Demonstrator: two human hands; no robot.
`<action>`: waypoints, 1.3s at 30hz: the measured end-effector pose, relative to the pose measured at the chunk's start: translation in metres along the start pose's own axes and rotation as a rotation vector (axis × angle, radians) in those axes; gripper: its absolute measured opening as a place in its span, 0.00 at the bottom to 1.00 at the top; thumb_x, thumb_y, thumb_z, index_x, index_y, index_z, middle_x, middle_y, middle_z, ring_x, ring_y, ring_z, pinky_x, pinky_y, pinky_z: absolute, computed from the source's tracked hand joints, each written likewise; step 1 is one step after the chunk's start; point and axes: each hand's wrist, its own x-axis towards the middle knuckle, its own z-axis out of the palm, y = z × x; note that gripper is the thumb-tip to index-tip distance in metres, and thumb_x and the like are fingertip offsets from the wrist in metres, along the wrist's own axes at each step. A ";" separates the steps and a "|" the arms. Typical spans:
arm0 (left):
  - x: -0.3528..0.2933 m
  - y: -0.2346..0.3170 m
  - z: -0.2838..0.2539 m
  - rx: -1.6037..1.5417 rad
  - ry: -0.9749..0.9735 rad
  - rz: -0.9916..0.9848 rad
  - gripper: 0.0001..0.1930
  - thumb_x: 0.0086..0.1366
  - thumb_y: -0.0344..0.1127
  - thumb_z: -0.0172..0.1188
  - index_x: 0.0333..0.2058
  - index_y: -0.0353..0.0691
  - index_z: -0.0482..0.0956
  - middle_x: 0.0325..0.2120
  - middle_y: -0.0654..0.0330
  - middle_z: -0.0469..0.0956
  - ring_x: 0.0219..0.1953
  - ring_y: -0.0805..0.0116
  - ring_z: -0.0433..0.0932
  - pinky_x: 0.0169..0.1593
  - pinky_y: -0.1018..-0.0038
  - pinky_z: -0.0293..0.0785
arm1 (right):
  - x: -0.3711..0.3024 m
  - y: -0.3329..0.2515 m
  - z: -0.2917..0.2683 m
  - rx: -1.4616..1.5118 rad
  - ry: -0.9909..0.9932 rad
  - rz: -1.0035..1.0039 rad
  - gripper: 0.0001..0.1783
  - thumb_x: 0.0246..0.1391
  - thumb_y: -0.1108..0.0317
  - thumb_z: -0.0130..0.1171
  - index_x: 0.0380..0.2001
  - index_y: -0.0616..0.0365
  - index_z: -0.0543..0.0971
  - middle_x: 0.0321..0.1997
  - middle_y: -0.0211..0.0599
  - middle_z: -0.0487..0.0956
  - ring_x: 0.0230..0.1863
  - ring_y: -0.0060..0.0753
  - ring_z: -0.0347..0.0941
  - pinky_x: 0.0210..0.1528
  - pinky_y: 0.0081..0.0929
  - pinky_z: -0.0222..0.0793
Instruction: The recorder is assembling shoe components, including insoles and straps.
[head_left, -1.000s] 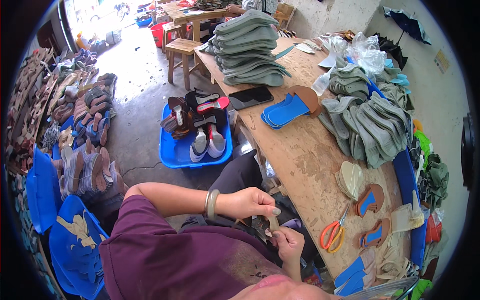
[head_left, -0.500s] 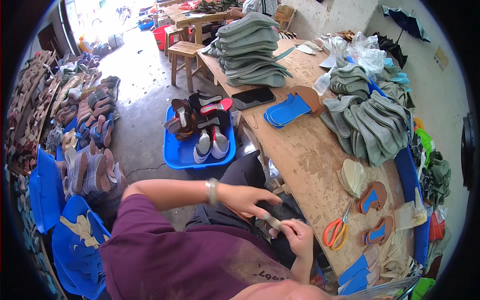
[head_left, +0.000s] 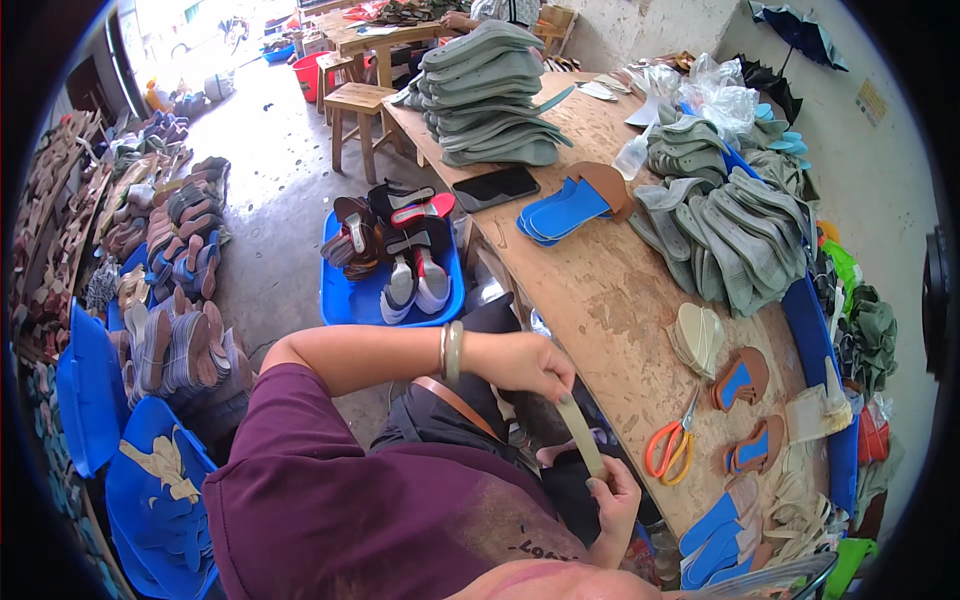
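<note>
A narrow beige-olive strip (head_left: 582, 437) runs taut-looking between my two hands, above my lap. My left hand (head_left: 528, 366), with bangles at its wrist, pinches the strip's upper end. The lower end is held between thumb and fingers of my right hand (head_left: 614, 492). Beside my hands is the wooden table (head_left: 600, 330). On it, scissors with orange and yellow handles (head_left: 672, 450) lie nearest my right hand. Small stacks of brown-and-blue sole pieces (head_left: 740, 380) and a bundle of cream pieces (head_left: 697, 336) lie beyond them.
Grey-green soles (head_left: 495, 95) are stacked tall at the table's far end, near a black phone (head_left: 496, 188). More soles (head_left: 735, 235) fill a blue tray on the right. A blue bin of shoes (head_left: 335, 300) stands on the floor. Blue tubs (head_left: 120, 500) and shoe piles (head_left: 185, 350) line the left.
My left hand has gone from loosely spread fingers to a closed pinch. The strip, mostly hidden before, now extends in full view between both hands. The whole view has shifted slightly.
</note>
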 end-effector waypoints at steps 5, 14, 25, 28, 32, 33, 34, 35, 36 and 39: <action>-0.037 0.016 -0.044 0.277 0.080 -0.060 0.11 0.64 0.39 0.58 0.36 0.38 0.80 0.24 0.64 0.77 0.28 0.78 0.72 0.34 0.76 0.69 | -0.006 -0.003 -0.013 0.056 0.163 0.055 0.14 0.46 0.78 0.63 0.39 0.66 0.80 0.26 0.27 0.69 0.25 0.16 0.63 0.25 0.13 0.55; -0.096 0.026 -0.104 0.953 0.114 -0.170 0.14 0.56 0.45 0.65 0.34 0.42 0.85 0.32 0.60 0.82 0.38 0.66 0.79 0.41 0.69 0.73 | 0.011 -0.027 0.004 -0.071 0.135 -0.083 0.12 0.46 0.82 0.62 0.37 0.65 0.82 0.26 0.29 0.73 0.23 0.17 0.65 0.24 0.13 0.58; 0.038 -0.040 0.084 -0.296 -0.221 -0.107 0.17 0.70 0.45 0.52 0.40 0.34 0.75 0.25 0.66 0.74 0.29 0.79 0.71 0.37 0.77 0.70 | 0.008 -0.036 0.009 -0.251 0.151 -0.178 0.06 0.53 0.75 0.61 0.35 0.63 0.82 0.24 0.33 0.76 0.20 0.22 0.69 0.23 0.18 0.61; 0.036 -0.039 0.079 -0.247 -0.261 -0.076 0.15 0.69 0.42 0.54 0.38 0.33 0.76 0.25 0.66 0.75 0.30 0.79 0.69 0.37 0.76 0.69 | -0.014 -0.024 -0.006 -0.650 0.265 -0.401 0.04 0.52 0.76 0.60 0.33 0.61 0.81 0.21 0.36 0.75 0.20 0.30 0.71 0.22 0.24 0.63; 0.023 -0.034 0.068 -0.196 -0.303 -0.092 0.13 0.66 0.39 0.57 0.36 0.32 0.77 0.25 0.66 0.75 0.31 0.79 0.69 0.37 0.75 0.68 | -0.059 -0.027 -0.018 -0.804 0.246 -0.295 0.03 0.50 0.78 0.58 0.31 0.61 0.78 0.21 0.39 0.76 0.21 0.38 0.73 0.24 0.31 0.66; 0.020 -0.036 0.063 -0.195 -0.311 -0.119 0.13 0.66 0.39 0.58 0.37 0.32 0.77 0.25 0.66 0.75 0.31 0.79 0.69 0.37 0.75 0.68 | -0.068 -0.030 -0.021 -0.770 0.249 -0.190 0.03 0.50 0.78 0.58 0.30 0.61 0.78 0.22 0.39 0.76 0.21 0.39 0.74 0.24 0.33 0.66; 0.017 -0.036 0.058 -0.168 -0.318 -0.103 0.14 0.66 0.41 0.57 0.37 0.33 0.77 0.26 0.62 0.77 0.31 0.76 0.72 0.38 0.73 0.69 | -0.074 -0.034 -0.024 -0.759 0.217 -0.070 0.04 0.52 0.72 0.58 0.29 0.61 0.79 0.23 0.42 0.78 0.24 0.47 0.75 0.27 0.39 0.68; 0.014 -0.039 0.051 -0.167 -0.324 -0.102 0.14 0.66 0.41 0.57 0.37 0.33 0.77 0.26 0.62 0.77 0.31 0.76 0.72 0.38 0.73 0.69 | -0.083 -0.028 -0.029 -0.760 0.223 -0.067 0.04 0.52 0.72 0.58 0.29 0.61 0.79 0.23 0.42 0.78 0.24 0.47 0.75 0.27 0.39 0.68; 0.010 -0.045 0.042 -0.039 -0.324 -0.035 0.14 0.66 0.42 0.56 0.37 0.33 0.77 0.27 0.60 0.78 0.32 0.73 0.73 0.38 0.72 0.69 | -0.093 -0.016 -0.040 -0.779 0.199 -0.086 0.03 0.52 0.74 0.58 0.30 0.59 0.80 0.21 0.39 0.77 0.22 0.38 0.75 0.25 0.32 0.68; -0.004 -0.062 0.011 0.167 -0.329 0.005 0.15 0.66 0.43 0.55 0.38 0.35 0.78 0.28 0.57 0.79 0.33 0.69 0.76 0.40 0.70 0.70 | -0.128 0.018 -0.077 -0.837 0.122 -0.082 0.04 0.52 0.74 0.58 0.31 0.57 0.80 0.19 0.36 0.76 0.20 0.30 0.74 0.24 0.25 0.68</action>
